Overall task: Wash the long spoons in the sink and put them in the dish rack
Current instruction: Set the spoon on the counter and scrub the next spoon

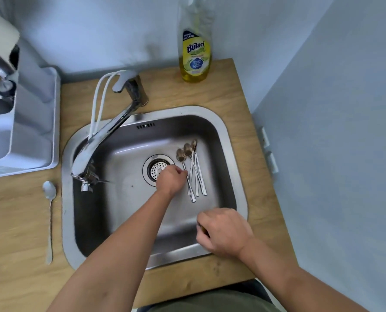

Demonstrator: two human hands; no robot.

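Three dirty long spoons (195,172) lie side by side on the floor of the steel sink (230,140), right of the drain (157,168), bowls pointing away from me. My left hand (170,179) reaches into the sink, its fingertips pinched on the handle of the leftmost spoon, which still rests on the sink floor. My right hand (223,230) hovers over the sink's near right corner, curled around a small dark thing that is mostly hidden. Another long spoon (49,221) lies on the wooden counter left of the sink. The white dish rack (36,122) stands at far left.
The faucet (104,136) angles over the sink's left side, with no water visibly running. A yellow dish soap bottle (195,52) stands at the back of the counter. A wall runs close along the right side.
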